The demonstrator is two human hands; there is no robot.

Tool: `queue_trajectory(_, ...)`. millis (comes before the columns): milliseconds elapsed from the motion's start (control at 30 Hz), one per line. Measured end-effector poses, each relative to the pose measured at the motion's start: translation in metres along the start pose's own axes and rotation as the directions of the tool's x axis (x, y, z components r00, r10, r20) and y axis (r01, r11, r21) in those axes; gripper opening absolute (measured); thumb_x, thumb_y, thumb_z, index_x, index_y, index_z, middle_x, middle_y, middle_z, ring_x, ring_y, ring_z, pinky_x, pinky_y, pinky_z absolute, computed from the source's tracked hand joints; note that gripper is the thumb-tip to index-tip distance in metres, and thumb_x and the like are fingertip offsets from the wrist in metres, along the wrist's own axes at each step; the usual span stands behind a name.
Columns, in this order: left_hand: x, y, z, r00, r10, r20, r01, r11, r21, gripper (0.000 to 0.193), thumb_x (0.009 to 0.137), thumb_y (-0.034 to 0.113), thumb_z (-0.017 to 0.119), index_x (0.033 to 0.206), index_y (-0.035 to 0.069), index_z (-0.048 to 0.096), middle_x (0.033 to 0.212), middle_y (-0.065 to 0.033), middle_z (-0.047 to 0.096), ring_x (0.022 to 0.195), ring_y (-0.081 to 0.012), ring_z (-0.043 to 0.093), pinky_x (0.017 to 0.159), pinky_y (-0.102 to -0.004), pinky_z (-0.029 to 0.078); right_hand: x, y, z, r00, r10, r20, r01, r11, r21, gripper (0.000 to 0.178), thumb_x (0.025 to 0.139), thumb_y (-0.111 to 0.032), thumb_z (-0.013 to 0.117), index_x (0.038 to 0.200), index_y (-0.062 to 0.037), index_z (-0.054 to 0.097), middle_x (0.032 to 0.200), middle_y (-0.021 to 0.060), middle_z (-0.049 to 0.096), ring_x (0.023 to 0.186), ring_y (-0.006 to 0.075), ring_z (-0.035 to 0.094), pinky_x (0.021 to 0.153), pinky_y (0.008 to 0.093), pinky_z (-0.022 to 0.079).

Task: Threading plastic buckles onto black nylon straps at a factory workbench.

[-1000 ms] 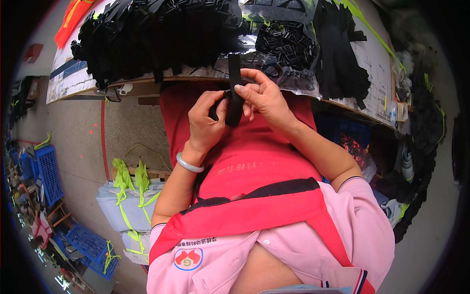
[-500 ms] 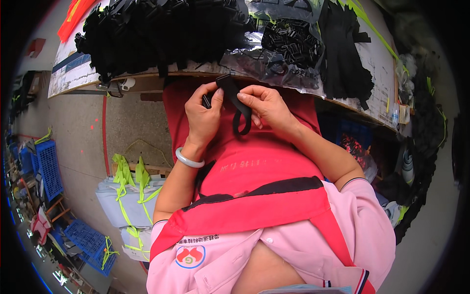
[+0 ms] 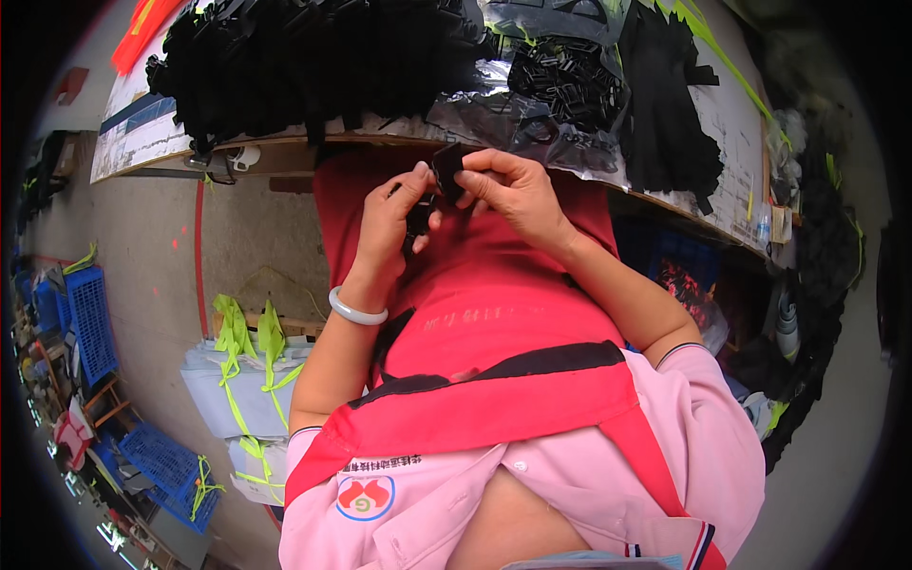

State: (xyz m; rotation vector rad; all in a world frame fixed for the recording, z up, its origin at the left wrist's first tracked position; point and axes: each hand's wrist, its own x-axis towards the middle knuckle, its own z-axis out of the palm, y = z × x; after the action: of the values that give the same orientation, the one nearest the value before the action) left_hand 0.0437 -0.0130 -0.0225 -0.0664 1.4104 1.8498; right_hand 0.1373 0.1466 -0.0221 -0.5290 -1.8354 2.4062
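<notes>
The left hand (image 3: pixel 385 226) and right hand (image 3: pixel 522 199) pinch a black strap (image 3: pixel 448 169) just off the counter's (image 3: pixel 119 157) near edge; whether it is finished, I cannot tell. Loose buckles (image 3: pixel 562 84) and more straps (image 3: pixel 665 114) lie on the counter.

Obstacle beyond right hand (image 3: pixel 521 201): table edge (image 3: pixel 389 141)

Off to the left, one blue crate (image 3: pixel 90 318) stands near another blue crate (image 3: pixel 157 461). A red line (image 3: pixel 199 247) crosses the floor (image 3: pixel 142 332) toward pale bundles (image 3: pixel 204 385) tied with lime strips (image 3: pixel 231 328). Orange cloth (image 3: pixel 142 33) lies at the tabletop's (image 3: pixel 123 157) far left edge.
</notes>
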Motion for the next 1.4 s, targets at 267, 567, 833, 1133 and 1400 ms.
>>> queue_trajectory(267, 0.009, -0.005, -0.019, 0.991, 0.128, -0.031, -0.118, 0.968, 0.222, 0.02, 0.092, 0.021, 0.063, 0.088, 0.002, 0.065, 0.058, -0.003, 0.059, 0.04, -0.0064, 0.045, 0.034, -0.0202, 0.03, -0.019, -0.106, -0.013, 0.685, -0.727, 0.043, 0.728, 0.68, -0.09, 0.01, 0.097, -0.011, 0.053, 0.101, -0.0021, 0.056, 0.1, 0.015, 0.061, 0.089, 0.0238, 0.059, 0.082, 0.0368, 0.047)
queue_trajectory(567, 0.008, 0.001, -0.006, 0.967, 0.254, 0.013, -0.248, 0.929, 0.274, 0.016, 0.092, 0.016, 0.064, 0.088, 0.001, 0.065, 0.062, -0.0004, 0.06, 0.047, -0.0045, 0.05, 0.041, -0.0192, 0.034, -0.009, -0.041, -0.011, 0.987, 0.126, 0.102, -0.096, 0.963, -0.253, 0.018, 0.093, -0.019, 0.062, 0.088, -0.0019, 0.064, 0.071, -0.0034, 0.059, 0.057, 0.0018, 0.05, 0.047, 0.0181, 0.037)
queue_trajectory(833, 0.005, -0.014, -0.014, 0.889, 0.455, 0.051, -0.436, 0.806, 0.401, 0.012, 0.091, 0.011, 0.065, 0.089, 0.0, 0.066, 0.064, 0.002, 0.059, 0.054, -0.0026, 0.053, 0.048, -0.019, 0.039, -0.012, -0.027, 0.0, 0.923, 0.38, 0.056, -0.345, 0.885, -0.314, 0.016, 0.092, -0.017, 0.061, 0.081, -0.0058, 0.062, 0.064, -0.0061, 0.055, 0.051, -0.0007, 0.044, 0.044, 0.0175, 0.03)
queue_trajectory(1133, -0.004, -0.01, -0.006, 0.816, 0.577, 0.041, -0.542, 0.737, 0.404, 0.008, 0.091, 0.007, 0.064, 0.095, 0.0, 0.065, 0.069, 0.0011, 0.06, 0.056, -0.0037, 0.053, 0.049, -0.0186, 0.041, -0.011, -0.026, 0.011, 0.983, 0.181, 0.027, -0.173, 0.968, -0.182, 0.016, 0.093, -0.017, 0.061, 0.082, -0.0045, 0.061, 0.07, -0.0053, 0.057, 0.06, 0.0001, 0.049, 0.051, 0.0167, 0.039)
queue_trajectory(1400, -0.005, -0.019, -0.01, 0.861, 0.504, 0.071, -0.504, 0.823, 0.261, 0.011, 0.092, 0.006, 0.063, 0.101, 0.001, 0.064, 0.079, 0.0006, 0.062, 0.062, -0.0038, 0.054, 0.054, -0.0182, 0.043, 0.024, -0.014, 0.0, 0.894, 0.367, 0.259, -0.387, 0.922, 0.029, 0.017, 0.096, -0.023, 0.059, 0.091, -0.0062, 0.058, 0.067, -0.0031, 0.054, 0.051, 0.0025, 0.046, 0.045, 0.0171, 0.033)
